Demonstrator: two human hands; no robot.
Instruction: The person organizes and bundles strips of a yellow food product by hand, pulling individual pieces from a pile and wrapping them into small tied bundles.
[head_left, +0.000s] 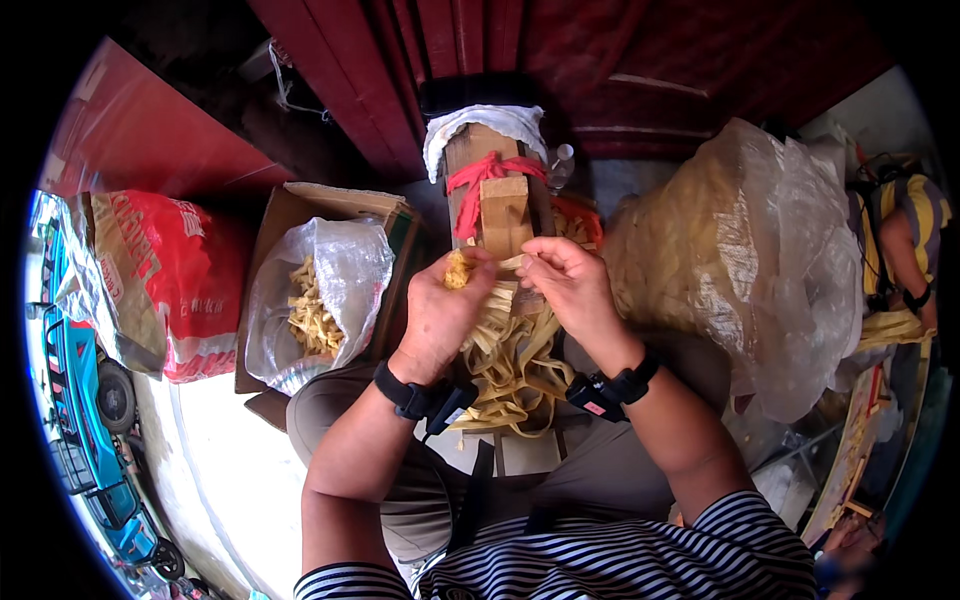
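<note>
My left hand (446, 300) is closed around a small bunched yellow piece (456, 271), its fingers partly hiding it. A flat pale yellow strip (511, 262) stretches from there to my right hand (570, 281), which pinches its end between thumb and fingertips. Below both hands lies a loose heap of similar long strips (517, 367), like bean-curd sheet, over a low support between my knees. Just beyond my fingers a wooden block (504, 214) stands on a wooden bench (469, 142), with a red cloth strip (471, 180) tied around it.
At left, a cardboard box (337, 196) holds a plastic bag (360, 259) of small knotted yellow pieces (313, 315), beside a red printed sack (202, 277). A large plastic sack (675, 247) bulges at right. Another person's arm (904, 255) shows at far right. A white cloth (487, 116) drapes the bench end.
</note>
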